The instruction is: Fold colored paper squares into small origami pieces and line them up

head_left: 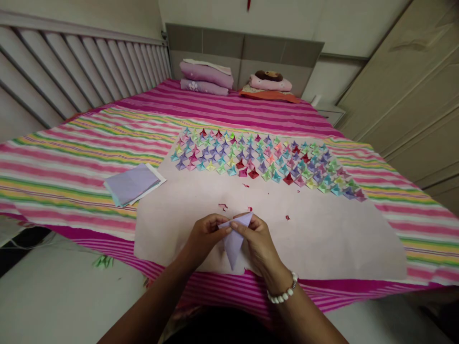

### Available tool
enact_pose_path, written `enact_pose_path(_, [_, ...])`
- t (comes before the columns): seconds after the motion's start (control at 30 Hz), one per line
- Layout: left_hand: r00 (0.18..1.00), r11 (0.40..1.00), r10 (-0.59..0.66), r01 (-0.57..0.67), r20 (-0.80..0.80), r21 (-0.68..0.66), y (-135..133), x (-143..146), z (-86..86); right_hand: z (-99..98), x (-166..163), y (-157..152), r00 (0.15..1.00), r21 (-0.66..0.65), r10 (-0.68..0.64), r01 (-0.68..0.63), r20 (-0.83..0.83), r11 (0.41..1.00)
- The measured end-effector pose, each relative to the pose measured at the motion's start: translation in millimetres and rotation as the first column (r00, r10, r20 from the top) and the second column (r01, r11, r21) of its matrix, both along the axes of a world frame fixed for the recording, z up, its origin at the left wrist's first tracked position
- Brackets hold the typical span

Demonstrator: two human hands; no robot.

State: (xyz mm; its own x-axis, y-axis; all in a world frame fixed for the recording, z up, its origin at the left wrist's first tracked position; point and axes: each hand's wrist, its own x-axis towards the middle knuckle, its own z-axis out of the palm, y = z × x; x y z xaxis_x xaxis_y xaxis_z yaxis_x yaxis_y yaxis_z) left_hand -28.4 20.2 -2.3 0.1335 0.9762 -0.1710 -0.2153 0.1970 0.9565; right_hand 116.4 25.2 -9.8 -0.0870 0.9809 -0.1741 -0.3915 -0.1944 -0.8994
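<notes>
The lilac folded paper (234,242) is above the near side of the pale sheet (330,239); matching the folded edges and pressing evenly should keep creases crisp. The left hand (205,234) pinches the paper's upper left corner, the right hand (259,239) its upper right, both narrowly closed; small origami pieces (243,172) lie in rows beyond

A grey headboard (222,43) stands at the rear wall (236,14), behind a striped bed (304,117). A slatted rail (107,59) borders the left side; pale panelled doors (405,91) and a nightstand (329,115) occupy the right. Floor (82,282): pale. Lighting: dim.
</notes>
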Motion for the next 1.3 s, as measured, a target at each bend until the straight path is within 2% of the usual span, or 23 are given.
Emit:
enact_pose_path(0.2, [1.000, 1.000, 0.004, -0.004, -0.002, -0.008, -0.9, 0.5, -1.5, 0.8, 2.5, 2.9, 0.992, 0.018, -0.121, 0.120, 0.036, 0.993])
enact_pose_path(0.3, [0.996, 0.998, 0.000, 0.005, 0.092, -0.061, -1.4, -1.0, -0.5, 4.3, 3.5, 4.6, 0.988, 0.033, -0.155, 0.155, -0.025, 0.987])
enact_pose_path(0.47, [0.939, 0.984, -0.007, 0.068, 0.343, -0.165, -1.0, -2.5, 0.4, 11.0, 4.3, 2.0, 0.992, 0.076, -0.014, 0.024, -0.128, 0.997])
enact_pose_path(0.63, [0.899, 0.979, -0.107, 0.169, 0.426, -0.111, -0.7, 0.1, 1.0, 11.4, 4.5, -4.7, 0.992, 0.049, 0.072, -0.067, -0.100, 0.997])
enact_pose_path(1.07, [0.904, 0.973, -0.098, 0.174, 0.416, -0.148, -2.8, 1.2, -1.9, 11.0, 3.0, -5.5, 0.993, 0.031, 0.085, -0.082, -0.087, 0.996])
enact_pose_path(1.3, [0.914, 0.977, -0.092, 0.159, 0.396, -0.139, -1.7, 1.8, -0.8, 10.7, 2.2, -4.9, 0.988, 0.012, 0.070, -0.069, -0.134, 0.998])
